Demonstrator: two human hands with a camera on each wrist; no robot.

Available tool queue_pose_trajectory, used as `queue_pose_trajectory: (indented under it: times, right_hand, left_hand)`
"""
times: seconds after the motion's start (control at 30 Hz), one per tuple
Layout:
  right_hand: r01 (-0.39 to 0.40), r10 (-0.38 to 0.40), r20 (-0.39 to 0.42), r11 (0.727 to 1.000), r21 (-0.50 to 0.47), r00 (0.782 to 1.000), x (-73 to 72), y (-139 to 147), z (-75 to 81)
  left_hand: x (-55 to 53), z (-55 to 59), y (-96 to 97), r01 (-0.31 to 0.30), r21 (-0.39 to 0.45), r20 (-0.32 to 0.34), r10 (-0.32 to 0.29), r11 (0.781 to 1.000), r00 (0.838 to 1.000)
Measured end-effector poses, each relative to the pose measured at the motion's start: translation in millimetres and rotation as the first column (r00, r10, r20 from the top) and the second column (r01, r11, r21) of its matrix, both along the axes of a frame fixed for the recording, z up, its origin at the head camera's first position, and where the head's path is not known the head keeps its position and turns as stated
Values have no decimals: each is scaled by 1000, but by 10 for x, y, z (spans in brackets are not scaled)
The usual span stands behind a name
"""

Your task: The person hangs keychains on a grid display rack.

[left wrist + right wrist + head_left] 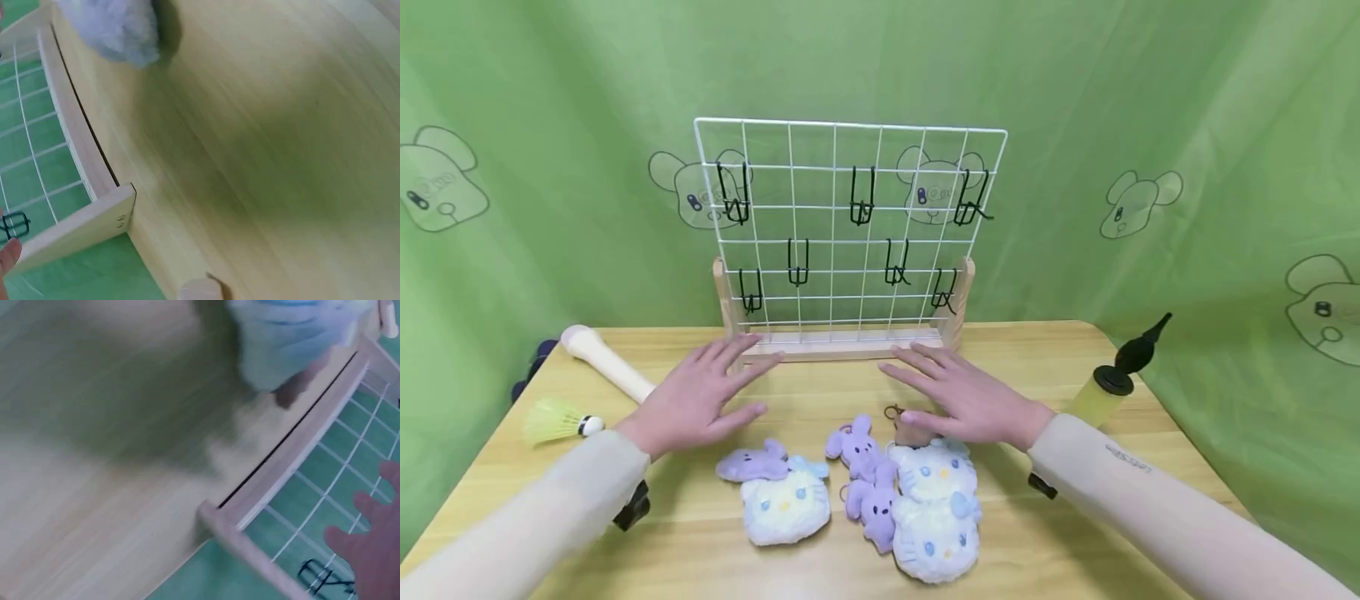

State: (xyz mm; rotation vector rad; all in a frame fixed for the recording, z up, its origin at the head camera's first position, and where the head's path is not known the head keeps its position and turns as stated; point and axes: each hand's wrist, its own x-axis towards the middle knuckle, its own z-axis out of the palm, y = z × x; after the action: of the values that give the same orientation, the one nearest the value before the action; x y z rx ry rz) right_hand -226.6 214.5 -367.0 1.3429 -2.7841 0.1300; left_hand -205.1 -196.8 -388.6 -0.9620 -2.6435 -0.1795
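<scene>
My left hand [696, 400] hovers over the table's left half, fingers spread, holding nothing. Opposite it, my right hand [973, 400] is held out the same way, above a partly hidden brown plush [913, 435] with a metal clasp. Between and below the hands lie plush keychains: a white cat-face plush [786, 507] beside a purple plush [752, 463] on the left, two purple plush animals [877, 508] in the middle, and two white cat-face plushes [936, 537] on the right. Behind stands a white wire grid rack [835, 225] with several black hooks [862, 204].
A white stick-like object [606, 362] and a yellow shuttlecock [559, 422] lie at the table's left. At the right stands a yellow container with a black nozzle [1112, 379]. Wooden feet [961, 304] hold the rack near the back edge. Green curtain [1075, 100] surrounds the table.
</scene>
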Motion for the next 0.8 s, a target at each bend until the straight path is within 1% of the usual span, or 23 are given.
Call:
queue_pose_trajectory:
  times: [0.07,0.1,0.17,0.2,0.23,0.27,0.3,0.37,0.4,0.43,0.47,0.5,0.53,0.57,0.6,0.67,0.7,0.73,0.8]
  right_hand:
    - [11,-10,83,1000,-11,997,-16,-100,43]
    - [23,-21,129,1000,-12,991,-26,-160,66]
    - [39,-34,214,999,-17,976,-54,-295,117]
    - [45,-38,253,999,-20,967,-75,-370,141]
    - [49,-40,290,999,-22,956,-100,-450,165]
    - [49,-38,323,998,-26,946,-121,-532,191]
    - [46,-32,356,998,-31,934,-140,-615,215]
    - [31,-10,417,999,-43,909,-180,-788,246]
    - [27,-5,448,999,-42,894,-194,-875,247]
    - [20,1,480,999,-40,877,-200,-961,243]
    - [14,6,504,999,-34,864,-201,-1044,228]
    - [5,10,525,1000,-27,851,-198,-1125,205]
    - [-3,14,543,1000,-22,840,-190,-1200,177]
    - [-11,19,555,1000,-19,832,-178,-1271,141]
    - [-17,20,561,1000,-11,828,-159,-1336,111]
    - [-30,21,566,1000,6,824,-111,-1449,47]
    - [-33,19,575,999,14,818,-84,-1500,18]
    - [-36,18,580,999,20,814,-55,-1547,-11]
    - [-40,10,593,998,38,805,1,-1636,-62]
  left_hand:
    - [-27,16,-15,-70,76,36,68,995,997]
    - [-42,26,-21,-112,116,55,106,987,993]
    - [-78,45,-33,-198,201,111,179,959,978]
    - [-98,52,-40,-243,242,142,214,939,967]
    - [-120,59,-47,-291,284,180,247,914,952]
    - [-145,62,-52,-338,325,220,276,883,935]
    - [-168,62,-58,-383,364,262,301,849,917]
    - [-229,68,-63,-461,438,348,327,772,879]
    - [-258,70,-65,-491,470,388,328,733,861]
    - [-288,70,-65,-516,495,426,323,699,845]
    - [-315,66,-62,-535,512,462,309,672,831]
    - [-340,61,-58,-549,524,497,290,651,818]
    - [-363,55,-50,-561,530,531,267,636,804]
    - [-387,41,-43,-568,532,560,242,628,792]
    - [-409,25,-35,-573,528,587,218,626,779]
    - [-451,-18,-15,-576,512,631,177,637,756]
    - [-469,-39,-3,-576,502,647,162,645,745]
    - [-487,-63,8,-575,494,660,150,652,736]
    - [-519,-108,25,-579,486,678,135,655,722]
